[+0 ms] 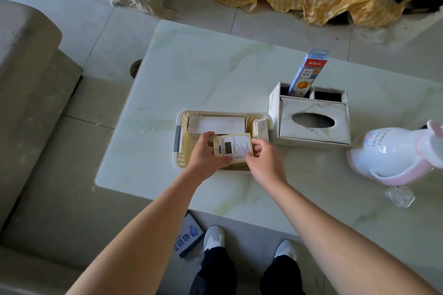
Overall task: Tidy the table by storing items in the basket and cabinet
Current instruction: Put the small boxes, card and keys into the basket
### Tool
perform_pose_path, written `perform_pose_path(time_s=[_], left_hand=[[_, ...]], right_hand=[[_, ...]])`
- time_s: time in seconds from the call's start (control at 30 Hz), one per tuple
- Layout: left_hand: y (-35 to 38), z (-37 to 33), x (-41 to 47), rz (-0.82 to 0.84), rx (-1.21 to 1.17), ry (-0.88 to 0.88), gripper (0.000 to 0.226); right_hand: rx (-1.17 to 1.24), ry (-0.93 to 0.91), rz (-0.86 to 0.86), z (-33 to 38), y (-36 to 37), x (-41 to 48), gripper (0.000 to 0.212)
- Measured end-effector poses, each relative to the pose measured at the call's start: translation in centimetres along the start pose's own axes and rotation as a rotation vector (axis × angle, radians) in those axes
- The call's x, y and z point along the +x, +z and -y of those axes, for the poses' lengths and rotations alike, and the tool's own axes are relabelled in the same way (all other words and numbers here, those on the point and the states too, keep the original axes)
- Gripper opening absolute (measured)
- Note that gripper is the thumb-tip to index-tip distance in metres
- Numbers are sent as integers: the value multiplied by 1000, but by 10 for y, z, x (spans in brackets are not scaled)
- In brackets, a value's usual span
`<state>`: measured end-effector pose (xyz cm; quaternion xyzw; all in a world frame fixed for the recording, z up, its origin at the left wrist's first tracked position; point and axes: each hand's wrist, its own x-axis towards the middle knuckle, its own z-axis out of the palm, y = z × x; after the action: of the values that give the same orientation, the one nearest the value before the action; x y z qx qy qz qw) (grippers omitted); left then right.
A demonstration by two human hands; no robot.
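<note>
Both hands on a small yellow box (233, 148), over the near end of the basket (182, 132): left hand (206, 155) grips its left edge, right hand (263, 160) pinches its right edge. White box (215, 124) already inside the basket, on the table (203, 74)

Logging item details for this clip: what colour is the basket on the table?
Pale yellow basket with a white rim and grey handles, perforated walls; seen in the head view.
</note>
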<state>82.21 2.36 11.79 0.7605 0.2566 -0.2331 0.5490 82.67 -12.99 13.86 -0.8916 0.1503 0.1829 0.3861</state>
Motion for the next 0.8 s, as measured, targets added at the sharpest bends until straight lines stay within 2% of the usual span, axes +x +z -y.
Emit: perform_pose_path(time_s=[0.13, 0.23, 0.3, 0.4, 0.47, 0.63, 0.8], left_hand=[[8, -4, 2, 3, -162, -60, 63], [14, -4, 4, -16, -147, -122, 51], [17, -3, 5, 7, -124, -169, 45], [17, -6, 5, 50, -62, -177, 38], [17, -7, 3, 66, -53, -156, 39], [18, 4, -4, 25, -7, -56, 41], [22, -7, -2, 47, 184, -83, 43]], right_hand=[[-197, -26, -184, -14, -6, 4, 42], [-120, 52, -129, -19, -11, 5, 63], [-127, 115, -82, -21, -11, 9, 70], [-161, 183, -55, -23, -13, 13, 68], [-35, 200, -20, -24, -14, 13, 64], [36, 152, -30, -33, -17, 5, 57], [42, 131, -40, -41, -19, 3, 61]])
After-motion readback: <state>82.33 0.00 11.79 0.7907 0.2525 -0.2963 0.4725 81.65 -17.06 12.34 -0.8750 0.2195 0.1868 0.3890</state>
